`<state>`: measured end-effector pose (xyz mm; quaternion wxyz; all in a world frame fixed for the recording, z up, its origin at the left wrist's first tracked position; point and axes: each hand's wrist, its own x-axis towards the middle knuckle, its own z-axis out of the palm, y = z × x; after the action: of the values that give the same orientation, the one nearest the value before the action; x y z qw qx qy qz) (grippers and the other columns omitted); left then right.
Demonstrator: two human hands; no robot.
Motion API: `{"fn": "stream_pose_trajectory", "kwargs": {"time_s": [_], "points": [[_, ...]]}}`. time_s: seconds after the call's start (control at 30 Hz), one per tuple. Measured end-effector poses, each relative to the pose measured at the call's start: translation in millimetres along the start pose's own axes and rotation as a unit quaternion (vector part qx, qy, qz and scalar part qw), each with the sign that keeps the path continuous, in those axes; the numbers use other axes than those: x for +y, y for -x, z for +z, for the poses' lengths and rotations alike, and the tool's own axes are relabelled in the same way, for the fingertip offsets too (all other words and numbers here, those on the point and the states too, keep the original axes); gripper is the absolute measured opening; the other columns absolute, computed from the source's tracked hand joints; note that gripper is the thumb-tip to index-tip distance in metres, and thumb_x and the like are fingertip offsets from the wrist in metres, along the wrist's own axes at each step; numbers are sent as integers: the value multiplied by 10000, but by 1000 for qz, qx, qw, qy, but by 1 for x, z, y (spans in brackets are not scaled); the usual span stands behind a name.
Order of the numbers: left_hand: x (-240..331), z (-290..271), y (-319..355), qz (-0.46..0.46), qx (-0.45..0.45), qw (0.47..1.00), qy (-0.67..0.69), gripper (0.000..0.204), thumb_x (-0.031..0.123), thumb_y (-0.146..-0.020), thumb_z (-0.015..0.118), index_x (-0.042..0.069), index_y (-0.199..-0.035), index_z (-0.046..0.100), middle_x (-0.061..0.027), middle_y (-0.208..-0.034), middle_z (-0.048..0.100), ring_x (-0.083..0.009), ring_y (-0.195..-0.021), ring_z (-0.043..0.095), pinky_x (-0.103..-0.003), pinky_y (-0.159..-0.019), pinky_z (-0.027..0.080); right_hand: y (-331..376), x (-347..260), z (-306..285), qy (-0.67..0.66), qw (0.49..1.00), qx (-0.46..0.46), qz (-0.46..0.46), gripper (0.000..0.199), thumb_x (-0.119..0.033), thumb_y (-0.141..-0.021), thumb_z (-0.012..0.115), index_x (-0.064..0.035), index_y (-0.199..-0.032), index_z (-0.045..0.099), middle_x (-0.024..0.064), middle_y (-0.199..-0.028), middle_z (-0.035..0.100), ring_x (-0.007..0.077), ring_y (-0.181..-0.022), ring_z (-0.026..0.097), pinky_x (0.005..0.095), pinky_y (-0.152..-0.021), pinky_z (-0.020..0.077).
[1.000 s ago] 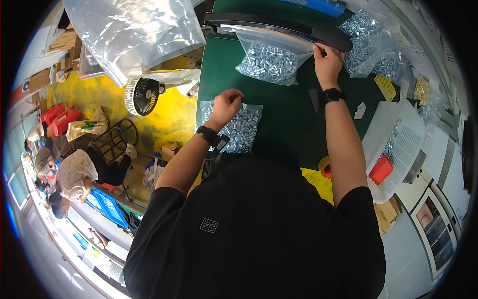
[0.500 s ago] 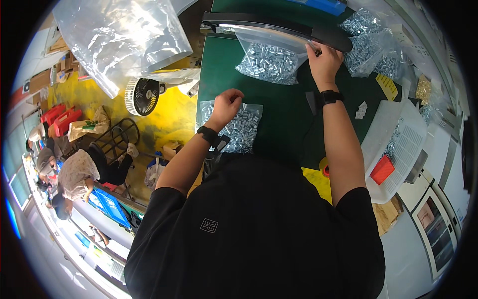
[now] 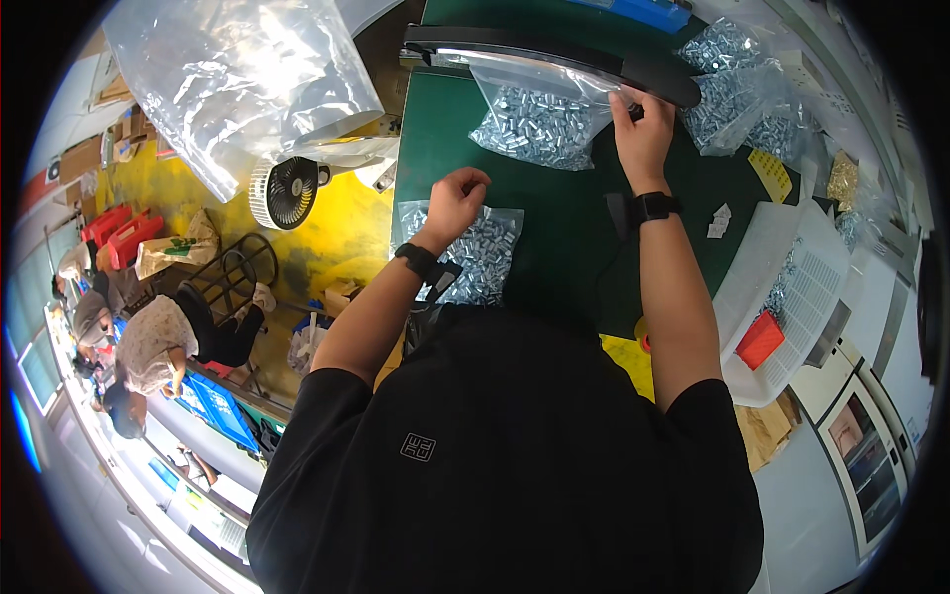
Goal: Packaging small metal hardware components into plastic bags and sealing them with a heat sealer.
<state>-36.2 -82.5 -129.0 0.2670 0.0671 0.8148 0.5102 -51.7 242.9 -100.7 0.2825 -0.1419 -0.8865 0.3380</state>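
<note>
A clear bag (image 3: 542,127) of small silvery metal sleeves lies on the green table, its upper edge under the long black arm of a bench bag sealer (image 3: 554,61). My right hand (image 3: 645,134) is closed at the arm's right end, thumb near the bag's top right corner; the fingertips are partly hidden. Closer to me, a second clear bag (image 3: 485,259) of similar metal pieces rests at the table's left edge. Above it hovers my left hand (image 3: 457,203), its fingers curled in, with nothing visible in them.
More filled bags (image 3: 737,99) lie at the far right, near a yellow card (image 3: 769,174). A white plastic basket (image 3: 792,327) holds metal pieces and a red scoop-like item (image 3: 760,340). Left of the table are a fan (image 3: 287,193) and a large clear plastic bag (image 3: 237,89). Other people sit farther left.
My right hand has shifted slightly, with its wrist a little lower and to the left. The left hand has moved a touch upward. Both bags lie nearly as before.
</note>
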Motion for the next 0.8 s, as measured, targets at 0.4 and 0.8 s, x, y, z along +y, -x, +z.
{"fn": "stream_pose_trajectory", "kwargs": {"time_s": [0.4,0.8], "points": [[41,-12,-83,55,132,980,141,181,100,-940,649,-8,-1071,711,-37,-946,700,-83,-858,616,-246,-752,486,15,4,-7,-84,996,-14,-16,121,-154,-886,784,-45,-937,773,80,-1020,722,254,-1031,617,372,-924,495],[58,-12,-157,15,150,956,252,258,187,-947,679,-23,-1088,727,-13,-930,698,-119,-895,623,-287,-837,475,30,-17,-6,-239,953,-18,187,350,-166,-975,704,17,-1264,629,84,-1077,705,150,-964,652,278,-880,520]]}}
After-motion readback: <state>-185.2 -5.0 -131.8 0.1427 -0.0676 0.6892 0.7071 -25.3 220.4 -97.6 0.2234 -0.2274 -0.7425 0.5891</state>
